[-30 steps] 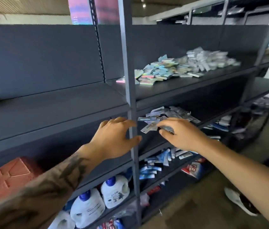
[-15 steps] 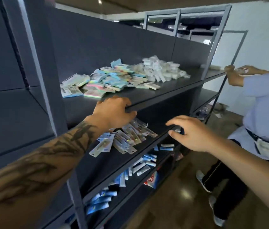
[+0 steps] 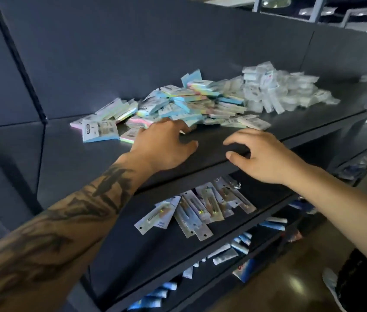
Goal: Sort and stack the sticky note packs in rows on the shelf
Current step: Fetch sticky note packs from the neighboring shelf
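A loose heap of pastel sticky note packs [image 3: 178,102] lies on the dark upper shelf [image 3: 290,129]. Two packs [image 3: 100,131] lie apart at the heap's left end. My left hand [image 3: 162,145] reaches over the shelf, its fingertips at the near edge of the heap; whether they touch a pack is blurred. It holds nothing that I can see. My right hand [image 3: 261,154] hovers over the shelf's front edge with fingers loosely curled, holding nothing.
A pile of clear-wrapped white packs [image 3: 284,91] sits right of the sticky notes. Blister-packed items [image 3: 200,210] lie on the shelf below, blue and white packs [image 3: 234,251] lower still. A dark upright post [image 3: 20,64] stands at left. Someone's shoe [image 3: 333,287] shows at bottom right.
Both hands rose from the lower shelf to the upper one. My left hand moved forward to the sticky note heap. The view came closer and turned right.
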`<state>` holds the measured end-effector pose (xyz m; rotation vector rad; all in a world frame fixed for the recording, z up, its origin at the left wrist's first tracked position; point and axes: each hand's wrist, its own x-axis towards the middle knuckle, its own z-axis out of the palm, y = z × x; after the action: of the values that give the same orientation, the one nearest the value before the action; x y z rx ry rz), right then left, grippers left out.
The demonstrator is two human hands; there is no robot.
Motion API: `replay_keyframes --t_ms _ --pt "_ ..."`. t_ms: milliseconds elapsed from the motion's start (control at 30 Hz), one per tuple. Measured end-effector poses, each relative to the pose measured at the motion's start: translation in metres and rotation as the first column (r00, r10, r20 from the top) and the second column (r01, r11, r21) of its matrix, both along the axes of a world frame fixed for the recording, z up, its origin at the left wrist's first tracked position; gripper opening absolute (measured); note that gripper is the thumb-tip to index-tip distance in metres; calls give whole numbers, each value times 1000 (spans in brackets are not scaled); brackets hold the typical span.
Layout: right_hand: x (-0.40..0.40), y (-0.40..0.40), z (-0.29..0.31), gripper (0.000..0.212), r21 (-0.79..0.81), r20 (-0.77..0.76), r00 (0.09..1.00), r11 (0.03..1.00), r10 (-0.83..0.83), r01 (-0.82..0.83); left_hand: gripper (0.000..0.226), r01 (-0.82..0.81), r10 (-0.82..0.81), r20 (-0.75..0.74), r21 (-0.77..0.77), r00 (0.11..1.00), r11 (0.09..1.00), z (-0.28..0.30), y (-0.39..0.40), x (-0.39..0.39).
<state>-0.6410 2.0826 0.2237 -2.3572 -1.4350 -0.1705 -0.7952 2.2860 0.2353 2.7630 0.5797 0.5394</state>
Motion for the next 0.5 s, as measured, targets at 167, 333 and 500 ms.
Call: replay_keyframes --t_ms 167,333,500 --pt "69 51 5 37 106 68 977 972 202 -208 45 -270 268 70 20 961 963 7 23 18" --pt "120 103 25 34 188 92 933 914 349 -360 42 -446 447 64 -21 892 895 12 36 40" --pt "137 159 47 36 211 117 888 863 444 -459 49 -505 504 25 8 863 863 10 49 49"
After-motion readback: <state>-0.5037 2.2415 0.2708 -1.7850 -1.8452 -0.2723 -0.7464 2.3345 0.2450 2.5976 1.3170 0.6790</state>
